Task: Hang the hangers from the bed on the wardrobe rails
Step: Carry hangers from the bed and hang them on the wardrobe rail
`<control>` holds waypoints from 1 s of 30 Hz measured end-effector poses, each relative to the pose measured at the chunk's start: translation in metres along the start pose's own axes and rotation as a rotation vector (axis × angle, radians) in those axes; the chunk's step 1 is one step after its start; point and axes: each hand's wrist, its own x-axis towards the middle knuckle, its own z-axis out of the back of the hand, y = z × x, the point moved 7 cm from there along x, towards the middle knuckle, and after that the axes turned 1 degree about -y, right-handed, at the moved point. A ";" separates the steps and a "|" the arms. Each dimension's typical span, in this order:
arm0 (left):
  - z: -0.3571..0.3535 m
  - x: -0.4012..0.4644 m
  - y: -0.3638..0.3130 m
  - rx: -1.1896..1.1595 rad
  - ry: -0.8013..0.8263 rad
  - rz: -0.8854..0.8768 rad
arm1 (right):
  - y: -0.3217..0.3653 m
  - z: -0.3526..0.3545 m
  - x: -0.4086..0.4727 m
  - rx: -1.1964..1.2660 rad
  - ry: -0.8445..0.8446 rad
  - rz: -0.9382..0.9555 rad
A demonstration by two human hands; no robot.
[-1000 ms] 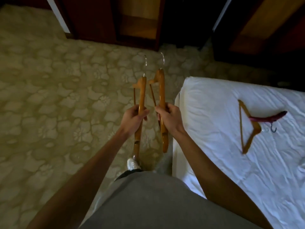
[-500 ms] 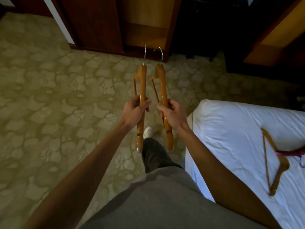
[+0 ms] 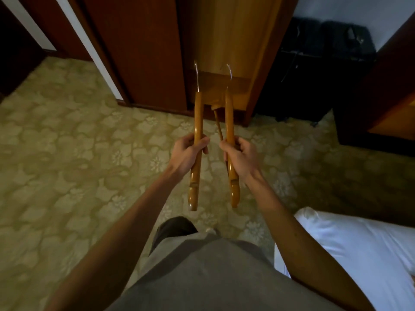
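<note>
**Two wooden hangers held in front of the open wardrobe**

The left grip (image 3: 187, 153) has its fingers and thumb curled round the left wooden hanger (image 3: 195, 151) about midway along its length. The right grip (image 3: 240, 159) holds the right wooden hanger (image 3: 230, 149) the same way, fingers wrapped round the wood and thumb across the top. The two grips sit side by side, close together but not touching.

Both hangers are seen edge-on and run nearly parallel. From each grip the wood extends forward to a metal hook: the left hook (image 3: 196, 75) and the right hook (image 3: 229, 74) both point toward the wardrobe (image 3: 224, 41). The rear ends of the hangers stick out behind the grips, toward the person's body. A thin crossbar shows just to the left of the right hanger, ahead of the right grip.

Ahead of the grips, the wardrobe stands with a lighter wooden interior between darker panels; the hooks overlap its lower part in the head view. No rail can be made out. Below the grips lies a patterned carpet (image 3: 78, 164). Behind and to the right of the right grip is the white corner of the bed (image 3: 359, 250). A dark piece of furniture (image 3: 325, 63) stands ahead and to the right.
</note>
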 end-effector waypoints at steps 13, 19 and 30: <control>0.078 0.263 -0.017 0.023 0.018 0.033 | 0.064 -0.097 0.262 -0.112 0.072 0.001; 0.113 0.397 -0.049 -0.002 0.061 0.009 | 0.105 -0.133 0.384 -0.137 0.045 -0.020; 0.105 0.588 -0.114 -0.099 0.167 0.053 | 0.178 -0.132 0.537 -0.124 -0.036 -0.036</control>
